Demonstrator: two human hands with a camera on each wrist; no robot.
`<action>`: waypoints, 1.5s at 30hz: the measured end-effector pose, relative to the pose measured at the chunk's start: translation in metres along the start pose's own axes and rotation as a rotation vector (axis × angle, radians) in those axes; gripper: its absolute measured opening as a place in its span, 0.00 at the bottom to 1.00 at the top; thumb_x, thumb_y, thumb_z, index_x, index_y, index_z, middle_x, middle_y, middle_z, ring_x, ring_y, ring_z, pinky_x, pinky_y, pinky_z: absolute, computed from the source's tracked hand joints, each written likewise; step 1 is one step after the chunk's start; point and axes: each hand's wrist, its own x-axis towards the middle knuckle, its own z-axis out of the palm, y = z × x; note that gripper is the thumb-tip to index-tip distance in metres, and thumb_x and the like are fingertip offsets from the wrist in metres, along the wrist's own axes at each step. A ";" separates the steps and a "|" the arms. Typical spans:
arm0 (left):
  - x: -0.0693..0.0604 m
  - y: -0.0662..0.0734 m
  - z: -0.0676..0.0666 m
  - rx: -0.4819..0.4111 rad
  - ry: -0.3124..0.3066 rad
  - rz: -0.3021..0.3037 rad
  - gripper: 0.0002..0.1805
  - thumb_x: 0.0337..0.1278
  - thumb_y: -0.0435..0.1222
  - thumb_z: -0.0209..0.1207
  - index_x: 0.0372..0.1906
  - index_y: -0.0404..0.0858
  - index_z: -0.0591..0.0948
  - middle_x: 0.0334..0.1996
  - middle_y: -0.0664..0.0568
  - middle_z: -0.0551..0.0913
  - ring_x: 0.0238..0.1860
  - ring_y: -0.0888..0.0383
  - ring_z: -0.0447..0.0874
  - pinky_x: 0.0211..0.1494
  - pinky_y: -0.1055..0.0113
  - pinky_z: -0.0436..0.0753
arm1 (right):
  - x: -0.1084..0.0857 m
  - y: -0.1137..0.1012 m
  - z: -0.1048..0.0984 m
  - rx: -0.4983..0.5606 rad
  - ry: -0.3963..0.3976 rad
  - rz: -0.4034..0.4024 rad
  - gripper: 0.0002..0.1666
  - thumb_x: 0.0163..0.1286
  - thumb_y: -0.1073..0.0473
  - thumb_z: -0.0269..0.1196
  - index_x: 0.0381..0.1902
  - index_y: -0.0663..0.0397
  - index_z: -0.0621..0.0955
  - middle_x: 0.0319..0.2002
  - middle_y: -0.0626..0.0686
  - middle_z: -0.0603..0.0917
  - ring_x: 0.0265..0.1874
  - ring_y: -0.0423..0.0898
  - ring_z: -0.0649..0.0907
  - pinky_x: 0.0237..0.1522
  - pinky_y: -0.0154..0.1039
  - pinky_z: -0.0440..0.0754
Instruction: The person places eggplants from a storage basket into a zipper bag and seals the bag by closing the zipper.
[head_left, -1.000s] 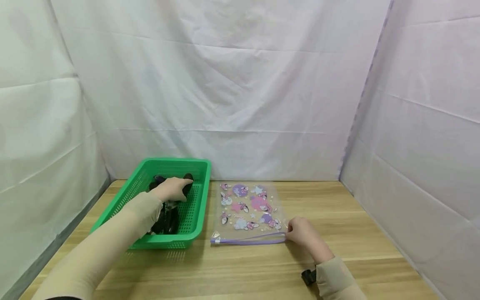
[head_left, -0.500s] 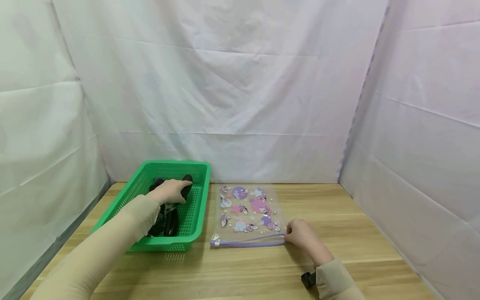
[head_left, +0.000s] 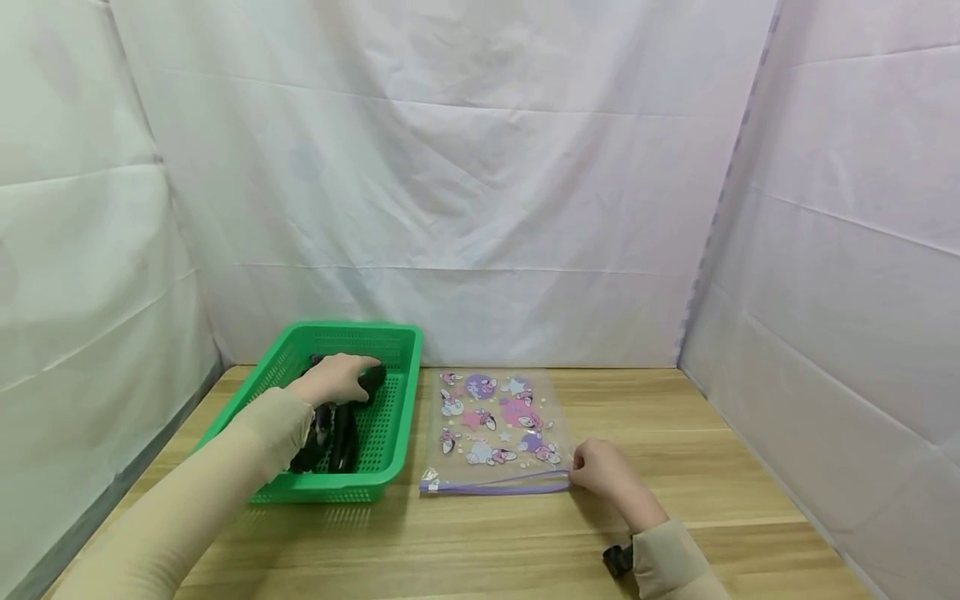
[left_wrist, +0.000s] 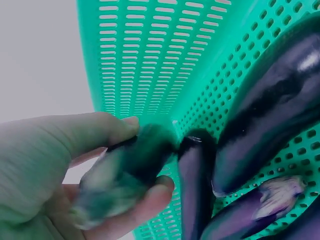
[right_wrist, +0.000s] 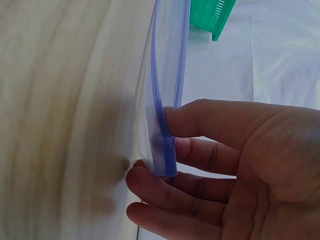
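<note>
In the left wrist view my left hand (head_left: 335, 379) grips a small dark eggplant (left_wrist: 155, 155) between thumb and fingers, its greenish stem end toward the palm and a little blurred. Other eggplants (left_wrist: 272, 105) of differing sizes lie around it on the floor of the green basket (head_left: 410, 400). My right hand (head_left: 603, 468) pinches the right end of the purple zip edge (right_wrist: 167, 155) of a clear bag. This zip bag (head_left: 491, 467), printed with pink and purple cartoons, lies flat on the table, its mouth slightly parted. A white slider (head_left: 432, 486) sits at the zip's left end.
The basket stands at the left of the wooden table (head_left: 480, 550), close beside the bag. White cloth walls (head_left: 465, 192) enclose the back and both sides. A small black object (head_left: 618, 560) is at the right wrist.
Inside the basket, my left hand has shifted slightly left and turned, and the dark eggplant in it has tilted. My right hand and the bag have stayed in place.
</note>
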 end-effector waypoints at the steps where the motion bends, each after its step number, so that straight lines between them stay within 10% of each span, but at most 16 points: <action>1: 0.000 0.000 0.000 -0.005 0.003 0.001 0.32 0.61 0.30 0.58 0.70 0.31 0.65 0.61 0.30 0.71 0.11 0.57 0.70 0.18 0.66 0.72 | 0.000 0.000 0.000 0.000 0.001 -0.002 0.13 0.50 0.66 0.67 0.14 0.53 0.75 0.16 0.47 0.72 0.18 0.43 0.71 0.22 0.38 0.69; 21: 0.001 0.004 0.019 -0.040 -0.146 -0.079 0.31 0.54 0.23 0.54 0.67 0.36 0.71 0.59 0.37 0.73 0.10 0.61 0.57 0.15 0.68 0.62 | 0.000 0.003 0.003 0.040 -0.026 0.016 0.13 0.52 0.64 0.69 0.15 0.52 0.75 0.16 0.47 0.73 0.18 0.44 0.72 0.22 0.38 0.70; 45: 0.001 0.001 0.015 0.003 -0.088 0.000 0.30 0.57 0.25 0.53 0.67 0.33 0.70 0.63 0.33 0.70 0.11 0.61 0.58 0.18 0.66 0.62 | 0.000 0.000 0.000 0.026 -0.010 -0.017 0.13 0.50 0.67 0.68 0.15 0.52 0.75 0.16 0.46 0.72 0.18 0.43 0.71 0.22 0.37 0.69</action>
